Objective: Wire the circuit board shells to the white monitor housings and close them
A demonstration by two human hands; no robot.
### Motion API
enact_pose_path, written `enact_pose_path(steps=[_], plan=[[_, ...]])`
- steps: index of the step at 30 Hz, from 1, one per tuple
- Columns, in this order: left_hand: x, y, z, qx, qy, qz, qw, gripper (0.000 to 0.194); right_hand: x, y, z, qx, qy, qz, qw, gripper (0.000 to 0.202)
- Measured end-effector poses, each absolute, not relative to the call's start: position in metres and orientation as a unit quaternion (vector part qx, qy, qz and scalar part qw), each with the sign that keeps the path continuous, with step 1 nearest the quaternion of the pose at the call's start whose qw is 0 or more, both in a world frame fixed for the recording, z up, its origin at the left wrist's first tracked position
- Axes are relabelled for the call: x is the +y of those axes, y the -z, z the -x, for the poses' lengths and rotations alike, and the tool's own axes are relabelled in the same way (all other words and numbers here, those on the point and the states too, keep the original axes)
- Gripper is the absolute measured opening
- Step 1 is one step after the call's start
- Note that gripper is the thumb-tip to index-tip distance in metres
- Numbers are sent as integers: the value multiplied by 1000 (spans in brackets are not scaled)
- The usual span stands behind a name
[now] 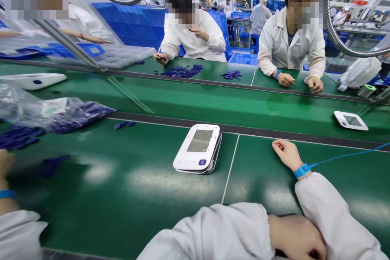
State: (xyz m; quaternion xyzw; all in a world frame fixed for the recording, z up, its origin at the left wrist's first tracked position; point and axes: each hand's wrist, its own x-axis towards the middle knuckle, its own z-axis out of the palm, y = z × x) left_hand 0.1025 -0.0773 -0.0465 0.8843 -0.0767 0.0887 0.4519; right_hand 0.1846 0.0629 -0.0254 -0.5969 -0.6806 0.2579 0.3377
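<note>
My right hand rests on the green work surface, its fingers curled together with nothing visible in them and a blue strap round the wrist. Across the lower right, my left hand lies against my right sleeve, fingers bent inward; the inside of that hand is hidden. Left of my right hand, apart from both hands, a white device with a grey screen and a dark blue button lies on the surface, its front slightly raised from the dark-edged part below.
A co-worker's hand is at the left edge near dark blue pieces and a clear bag. Another white device lies on the central green strip. Two people sit opposite, near blue piece piles. A metal hose hangs upper right.
</note>
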Motion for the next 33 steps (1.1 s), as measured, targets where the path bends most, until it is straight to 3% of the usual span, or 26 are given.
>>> enact_pose_path(steps=[13, 33], plan=[[-80, 39, -100, -50, -113, -888, 443, 13, 63, 22, -185, -680, -257, 598, 339, 27], [-84, 36, -95, -48, -170, -884, 433, 26, 64, 22, -182, -678, -261, 596, 341, 26]])
